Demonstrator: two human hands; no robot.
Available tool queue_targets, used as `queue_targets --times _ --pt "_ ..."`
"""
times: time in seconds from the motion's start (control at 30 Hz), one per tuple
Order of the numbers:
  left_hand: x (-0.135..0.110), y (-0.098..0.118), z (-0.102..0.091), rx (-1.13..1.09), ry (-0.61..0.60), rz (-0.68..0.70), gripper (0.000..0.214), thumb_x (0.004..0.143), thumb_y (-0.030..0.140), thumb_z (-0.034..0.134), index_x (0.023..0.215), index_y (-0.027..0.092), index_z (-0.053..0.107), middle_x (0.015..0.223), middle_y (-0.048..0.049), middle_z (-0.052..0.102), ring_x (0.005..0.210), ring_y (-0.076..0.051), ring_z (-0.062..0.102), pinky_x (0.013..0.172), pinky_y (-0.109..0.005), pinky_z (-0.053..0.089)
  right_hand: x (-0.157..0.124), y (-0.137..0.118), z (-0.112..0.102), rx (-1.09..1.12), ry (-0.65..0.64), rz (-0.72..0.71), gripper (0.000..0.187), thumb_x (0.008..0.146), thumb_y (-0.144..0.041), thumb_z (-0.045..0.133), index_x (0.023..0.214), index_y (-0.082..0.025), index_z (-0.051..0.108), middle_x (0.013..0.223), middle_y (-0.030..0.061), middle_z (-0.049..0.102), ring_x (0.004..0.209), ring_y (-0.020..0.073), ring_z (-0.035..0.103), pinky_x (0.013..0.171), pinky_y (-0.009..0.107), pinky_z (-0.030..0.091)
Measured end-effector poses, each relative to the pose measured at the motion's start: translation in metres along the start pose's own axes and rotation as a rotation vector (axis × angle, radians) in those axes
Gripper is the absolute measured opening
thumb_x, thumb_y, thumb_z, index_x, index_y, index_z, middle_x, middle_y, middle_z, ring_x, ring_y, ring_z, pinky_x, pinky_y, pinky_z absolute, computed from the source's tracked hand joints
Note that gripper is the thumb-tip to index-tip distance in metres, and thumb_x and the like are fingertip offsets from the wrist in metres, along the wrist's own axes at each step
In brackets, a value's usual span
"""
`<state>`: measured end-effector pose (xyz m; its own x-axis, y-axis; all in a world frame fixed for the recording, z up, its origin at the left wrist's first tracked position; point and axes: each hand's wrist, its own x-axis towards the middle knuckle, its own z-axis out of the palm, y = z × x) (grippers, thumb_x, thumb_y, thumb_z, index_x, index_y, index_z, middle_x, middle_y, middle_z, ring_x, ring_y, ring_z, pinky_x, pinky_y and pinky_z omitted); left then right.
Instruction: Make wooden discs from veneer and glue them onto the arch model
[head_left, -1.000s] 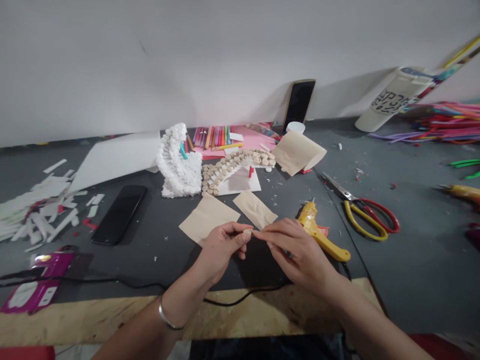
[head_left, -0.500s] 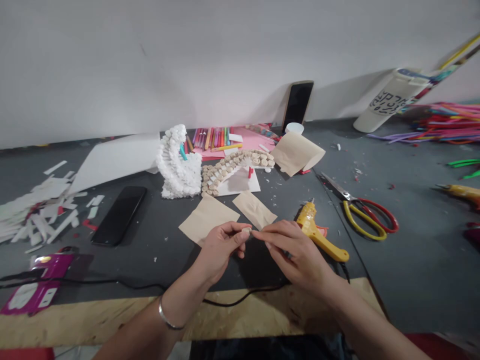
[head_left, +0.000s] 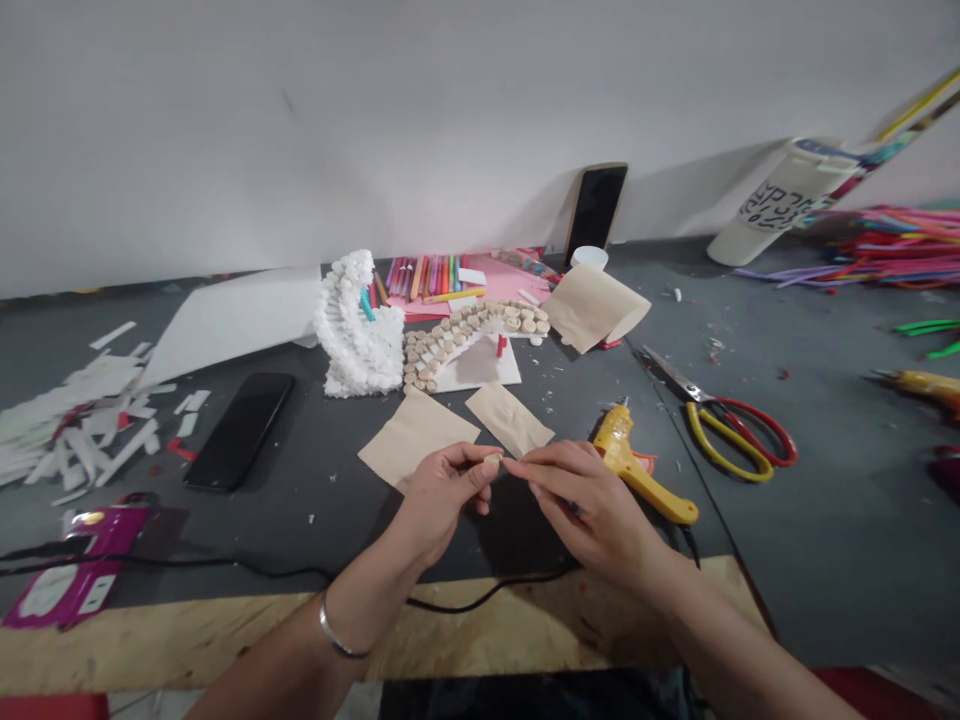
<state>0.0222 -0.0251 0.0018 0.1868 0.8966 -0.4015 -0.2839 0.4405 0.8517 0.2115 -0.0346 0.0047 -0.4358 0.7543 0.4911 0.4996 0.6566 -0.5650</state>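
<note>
A small beige paper roll [head_left: 493, 459] is pinched between the thumb and forefinger of my left hand [head_left: 446, 495]. From the right, my right hand [head_left: 581, 490] brings its fingertips against the roll's end, its fingers bent; what its thumb does is partly hidden. Just beyond my hands lie two brown paper pieces, a larger one [head_left: 416, 435] and a smaller one [head_left: 510, 418]. Behind them an arched piece covered in beige rolls [head_left: 476, 325] stands on a white base [head_left: 480, 368]. A white, bumpy model [head_left: 361, 335] adjoins it on the left.
A yellow glue gun [head_left: 637, 465] lies beside my right hand, with scissors [head_left: 720, 420] further right. At left are a black phone [head_left: 240, 430] and white paper strips [head_left: 82, 420]. A second phone [head_left: 596, 210] leans on the wall. A black cable [head_left: 262, 570] crosses the front.
Hardly anything differs. My right fingertips have shifted very slightly against the paper roll, while my left hand keeps its pinch on it.
</note>
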Motion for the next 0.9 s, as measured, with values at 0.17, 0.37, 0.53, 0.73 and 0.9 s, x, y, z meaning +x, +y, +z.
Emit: queue_targets --times 0.17,0.37,0.53,0.73,0.9 --pt "0.0011 0.0000 -0.0001 0.011 0.011 -0.002 0.038 0.060 0.041 0.086 0.081 0.013 0.071 0.057 0.0032 0.054 0.050 -0.006 0.046 0.045 -0.019 0.038 0.0002 -0.0007 0.0010 -0.021 -0.013 -0.013 0.035 0.092 -0.011 0.045 0.117 -0.023 0.067 0.096 0.0075 0.071 0.083 0.0180 0.063 0.070 0.035 0.045" --pt "0.0018 -0.0017 -0.0004 0.012 0.019 0.004 0.039 0.059 0.041 0.086 0.081 0.012 0.071 0.057 0.0032 0.054 0.050 -0.006 0.046 0.045 -0.019 0.038 0.0007 -0.0011 0.0003 -0.025 -0.032 -0.014 0.035 0.091 -0.008 0.047 0.116 -0.022 0.067 0.096 0.0074 0.071 0.084 0.0175 0.064 0.069 0.034 0.046" --pt "0.0013 -0.0025 -0.0010 0.001 0.018 0.000 0.039 0.059 0.041 0.086 0.082 0.012 0.071 0.057 0.0035 0.054 0.051 -0.006 0.047 0.045 -0.018 0.038 -0.0004 -0.0003 0.0021 -0.011 -0.024 -0.018 0.033 0.091 -0.008 0.047 0.113 -0.020 0.067 0.096 0.0081 0.071 0.084 0.0176 0.064 0.071 0.034 0.047" --pt "0.0025 -0.0033 -0.0013 0.014 0.034 0.002 0.040 0.058 0.041 0.086 0.082 0.012 0.071 0.058 0.0027 0.056 0.051 -0.006 0.047 0.045 -0.018 0.038 -0.0003 -0.0008 0.0027 -0.028 -0.048 -0.001 0.034 0.091 -0.009 0.047 0.115 -0.022 0.068 0.097 0.0081 0.071 0.085 0.0173 0.065 0.071 0.033 0.048" --pt "0.0024 -0.0038 -0.0009 0.044 0.037 0.016 0.039 0.060 0.041 0.085 0.082 0.013 0.071 0.059 0.0020 0.057 0.051 -0.007 0.048 0.045 -0.019 0.039 0.0008 -0.0008 0.0032 -0.028 -0.053 -0.005 0.037 0.092 -0.011 0.045 0.119 -0.023 0.067 0.096 0.0082 0.071 0.084 0.0181 0.064 0.071 0.034 0.049"
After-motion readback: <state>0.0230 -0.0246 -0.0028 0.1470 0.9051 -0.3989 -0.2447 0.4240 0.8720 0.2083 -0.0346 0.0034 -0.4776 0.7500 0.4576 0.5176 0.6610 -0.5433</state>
